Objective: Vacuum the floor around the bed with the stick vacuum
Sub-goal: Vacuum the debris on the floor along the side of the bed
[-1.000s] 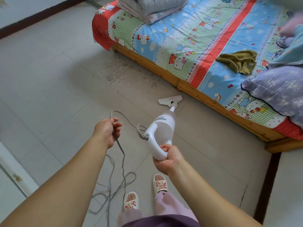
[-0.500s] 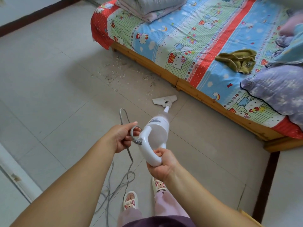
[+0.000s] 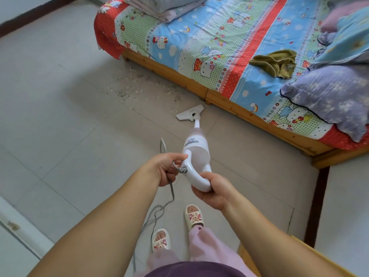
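Observation:
I hold a white stick vacuum (image 3: 196,150) pointed down at the tiled floor. Its flat floor head (image 3: 189,113) rests on the tiles close to the wooden bed frame (image 3: 239,111). My right hand (image 3: 213,189) grips the loop handle from below. My left hand (image 3: 164,168) holds the grey power cord (image 3: 171,193) where it enters the handle, its fingertips touching the vacuum body. Scattered crumbs and dust (image 3: 137,88) lie on the floor ahead of the floor head, beside the bed (image 3: 229,43).
The cord trails in loops on the floor past my slippered feet (image 3: 193,215). On the bed lie folded quilts (image 3: 165,5), an olive cloth (image 3: 276,61) and a purple pillow (image 3: 329,96). A dark floor strip (image 3: 317,204) runs at right; a wooden edge (image 3: 245,258) sits bottom right.
My left hand moved right along the cord up to the vacuum handle. The vacuum and its floor head shifted left, toward the debris.

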